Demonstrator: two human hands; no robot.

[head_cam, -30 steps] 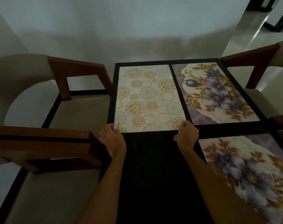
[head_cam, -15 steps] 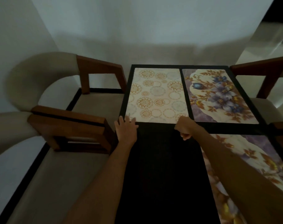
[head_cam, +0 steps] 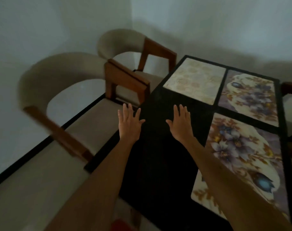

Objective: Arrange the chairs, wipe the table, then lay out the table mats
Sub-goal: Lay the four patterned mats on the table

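**Mia:** What are the hands doing?

**Ben:** Both are spread flat with the fingers straight. The left hand (head_cam: pixel 129 122) is over the left edge of the black table (head_cam: pixel 158 164), and its fingers reach past the edge toward the near chair (head_cam: pixel 61 90). The right hand (head_cam: pixel 181 121) is over the bare black part of the table. Neither one holds anything. I cannot tell if they touch the table or float just above it.

**Mia:** Where are the mats?

**Ben:** The cream mat with gold circles (head_cam: pixel 194 83) lies at the far left corner of the table. A flower mat (head_cam: pixel 249 95) lies just beside it on the right. Another flower mat (head_cam: pixel 242 162) lies nearer, to the right of the right arm. The spot in front of the near chair has no mat on it.

**Mia:** Is it the same as before?

**Ben:** No. A moment ago both hands were at the near edge of the cream mat, the left fingers on its corner and the right hand curled. Now they have let go, pulled back and opened wide. The view has also swung to the left, so a second chair (head_cam: pixel 138 52) by the wall shows fully.
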